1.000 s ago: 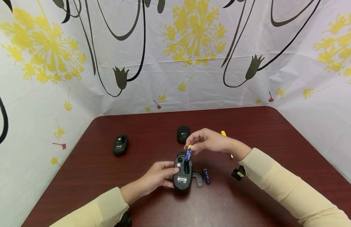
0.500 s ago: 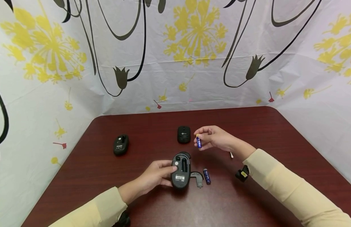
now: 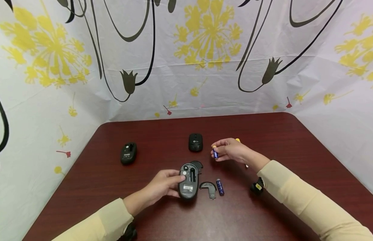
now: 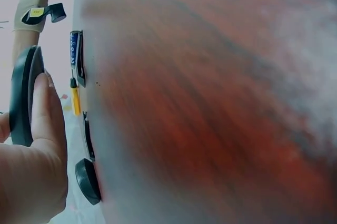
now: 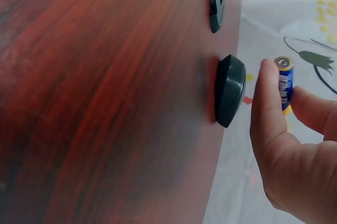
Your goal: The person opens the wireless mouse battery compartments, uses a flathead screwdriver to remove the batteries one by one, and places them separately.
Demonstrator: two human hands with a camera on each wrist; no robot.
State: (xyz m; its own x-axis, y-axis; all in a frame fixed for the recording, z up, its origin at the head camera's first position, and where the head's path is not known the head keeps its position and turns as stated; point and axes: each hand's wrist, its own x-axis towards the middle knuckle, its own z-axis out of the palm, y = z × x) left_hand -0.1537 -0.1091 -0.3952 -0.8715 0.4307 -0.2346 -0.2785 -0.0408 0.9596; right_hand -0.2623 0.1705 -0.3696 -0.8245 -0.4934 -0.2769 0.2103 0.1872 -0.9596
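My left hand (image 3: 162, 184) grips a black computer mouse (image 3: 188, 192), thumb across its underside, which faces up. The mouse's battery slot (image 3: 192, 174) is uncovered and dark inside. To the right, my right hand (image 3: 231, 150) pinches a blue battery (image 5: 285, 84) with yellow ends between thumb and fingers, above the table. A second blue battery (image 3: 220, 187) lies beside a curved grey cover (image 3: 211, 191) just right of the mouse. Another dark curved cover (image 3: 197, 165) rests behind the mouse, partly hidden by it.
A smaller black mouse (image 3: 195, 142) sits upright farther back. At the left, another mouse (image 3: 128, 153) lies underside up with its slot uncovered. A screwdriver with a yellow handle (image 4: 76, 100) lies behind my right hand, partly hidden in the head view. Patterned cloth (image 3: 186, 100) rises behind the table.
My right hand has taken the battery out of the mouse's slot and moved right with it. My left hand has shifted the mouse slightly left, uncovering more of both covers.
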